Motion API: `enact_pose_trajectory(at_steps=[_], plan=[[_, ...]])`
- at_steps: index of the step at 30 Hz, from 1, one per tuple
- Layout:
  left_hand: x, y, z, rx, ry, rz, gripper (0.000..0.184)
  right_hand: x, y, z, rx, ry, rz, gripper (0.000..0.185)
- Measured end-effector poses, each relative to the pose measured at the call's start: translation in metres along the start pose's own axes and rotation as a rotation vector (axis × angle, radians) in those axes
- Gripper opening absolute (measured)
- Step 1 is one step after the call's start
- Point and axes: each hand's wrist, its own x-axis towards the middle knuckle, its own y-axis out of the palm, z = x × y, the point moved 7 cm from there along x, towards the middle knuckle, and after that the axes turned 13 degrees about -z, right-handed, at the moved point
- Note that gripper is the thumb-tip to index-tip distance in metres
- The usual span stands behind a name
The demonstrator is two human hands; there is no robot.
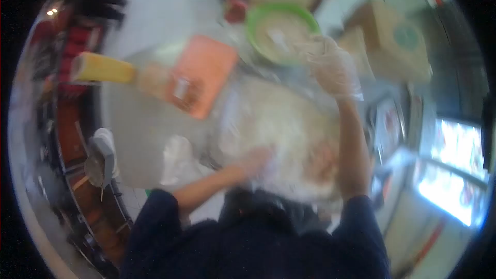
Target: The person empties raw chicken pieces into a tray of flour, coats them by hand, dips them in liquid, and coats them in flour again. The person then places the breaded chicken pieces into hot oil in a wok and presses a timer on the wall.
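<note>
The right hand, in a thin, clear plastic glove, is at the right rim of a round, bright green bowl, its fingers seemingly curled; blur hides whether they are clamped on anything, so I cannot tell. The left hand, also apparently gloved, is at the near side of a broad, whitish, powdery-looking mass; whether its fingers are apart or together is likewise lost in the blur. For this handling at the bowl, I would judge it best to keep the fingers gathered, lift clear of the rim without tipping it, and let any drips fall inside, while the left hand keeps to the pale mass so the two contents do not mix on one glove. The green bowl sits beyond that mass, its wide mouth showing a smooth-looking beige content with a whiter patch. The whitish mass lies before the torso, uneven and soft-edged, with pinkish-brown lumps at its right. Farther left, a flat, rectangular orange object is on the grey counter.
</note>
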Motion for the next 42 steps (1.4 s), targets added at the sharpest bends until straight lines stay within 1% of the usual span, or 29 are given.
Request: enact_pose_trajectory(at_steps=[2, 3, 4, 5, 6, 8, 9, 10, 11, 12, 13, 14, 16, 17, 18, 20, 23, 25, 26, 27, 28, 29, 30, 31, 35, 37, 38, 40, 42], plan=[[-0.029, -0.036, 0.01, 0.034, 0.032, -0.384, 0.049, 0.07, 0.051, 0.013, -0.278, -0.287, -0.082, 0.027], [-0.02, -0.069, 0.003, -0.071, -0.232, -0.213, 0.046, 0.099, 0.079, 0.022, -0.316, -0.416, -0.054, 0.026], [-0.016, -0.099, 0.003, -0.009, -0.262, -0.269, 0.046, 0.115, 0.102, 0.027, -0.385, -0.526, -0.011, 0.026], [-0.014, -0.12, 0.009, -0.115, -0.441, -0.366, 0.045, 0.126, 0.117, 0.026, -0.359, -0.567, -0.038, 0.026], [-0.013, -0.14, 0.012, -0.239, -0.599, -0.455, 0.044, 0.137, 0.13, 0.015, -0.247, -0.492, 0.04, 0.029], [0.003, -0.232, -0.01, -0.403, -0.631, -0.708, 0.035, 0.137, 0.123, 0.007, -0.147, -0.404, 0.111, 0.033], [0.019, -0.252, 0.011, -0.125, -0.423, -0.841, 0.032, 0.12, 0.089, 0.02, 0.045, -0.39, -0.047, 0.03], [0.036, -0.279, -0.004, 0.186, -0.212, -0.784, 0.022, 0.099, 0.056, 0.025, 0.221, -0.356, -0.196, 0.029], [0.05, -0.304, -0.02, 0.505, 0.002, -0.777, 0.013, 0.075, 0.034, 0.023, 0.173, -0.309, -0.182, 0.029], [0.064, -0.319, 0.003, 0.316, -0.145, -0.905, 0.015, 0.049, 0.016, 0.017, 0.244, -0.19, -0.155, 0.029], [0.099, -0.313, 0.019, 0.875, -0.117, -0.584, 0.015, 0.024, 0.006, 0.002, 0.313, -0.059, -0.14, 0.029], [0.129, -0.303, 0.035, 1.383, 0.063, -0.296, 0.016, 0.003, 0.0, -0.017, 0.256, 0.012, -0.132, 0.029], [0.185, -0.322, 0.106, 0.541, -0.163, -0.541, 0.031, -0.007, -0.006, -0.038, 0.248, 0.087, -0.073, 0.026], [0.204, -0.328, 0.107, 0.5, -0.136, -0.52, 0.031, -0.007, -0.011, -0.051, 0.227, 0.105, -0.076, 0.026], [0.213, -0.33, 0.112, 0.481, -0.128, -0.507, 0.031, -0.013, -0.013, -0.059, 0.223, 0.136, -0.066, 0.026], [0.223, -0.337, 0.128, 0.518, -0.288, -0.5, 0.031, -0.016, -0.009, -0.07, 0.215, 0.197, -0.05, 0.027], [0.206, -0.367, 0.129, 0.635, -0.281, -0.519, 0.031, 0.012, 0.009, -0.073, -0.056, 0.159, -0.112, 0.033], [0.206, -0.367, 0.171, 0.797, -0.304, -0.387, 0.031, 0.033, 0.038, -0.084, -0.114, 0.202, -0.094, 0.035], [0.208, -0.365, 0.194, 0.845, -0.311, -0.346, 0.03, 0.047, 0.068, -0.091, -0.239, 0.134, 0.081, 0.039], [0.217, -0.349, 0.225, 0.736, -0.258, -0.361, 0.035, 0.051, 0.087, -0.094, -0.36, 0.067, 0.251, 0.043], [0.224, -0.336, 0.242, 0.625, -0.203, -0.37, 0.039, 0.048, 0.086, -0.092, -0.369, 0.072, 0.252, 0.043], [0.228, -0.333, 0.248, 0.616, -0.202, -0.377, 0.039, 0.046, 0.081, -0.097, -0.23, 0.269, 0.238, 0.046], [0.228, -0.333, 0.254, 0.559, -0.346, -0.36, 0.044, 0.046, 0.076, -0.098, -0.09, 0.454, 0.218, 0.05], [0.227, -0.331, 0.261, 0.496, -0.488, -0.336, 0.05, 0.05, 0.072, -0.09, -0.103, 0.444, 0.22, 0.05], [0.218, -0.338, 0.236, 0.683, -0.373, -0.299, 0.049, 0.062, 0.057, -0.073, -0.274, 0.31, 0.146, 0.055], [0.21, -0.352, 0.237, 0.518, -0.453, -0.565, 0.039, 0.074, 0.054, -0.07, -0.319, 0.28, 0.156, 0.055], [0.211, -0.349, 0.24, 0.514, -0.457, -0.547, 0.039, 0.073, 0.054, -0.072, -0.318, 0.275, 0.165, 0.055], [0.204, -0.346, 0.196, 0.762, -0.33, -0.218, 0.029, 0.066, 0.047, -0.061, -0.327, 0.292, 0.161, 0.055], [0.214, -0.34, 0.222, 0.794, -0.315, -0.299, 0.027, 0.067, 0.053, -0.064, -0.346, 0.257, 0.159, 0.055]])
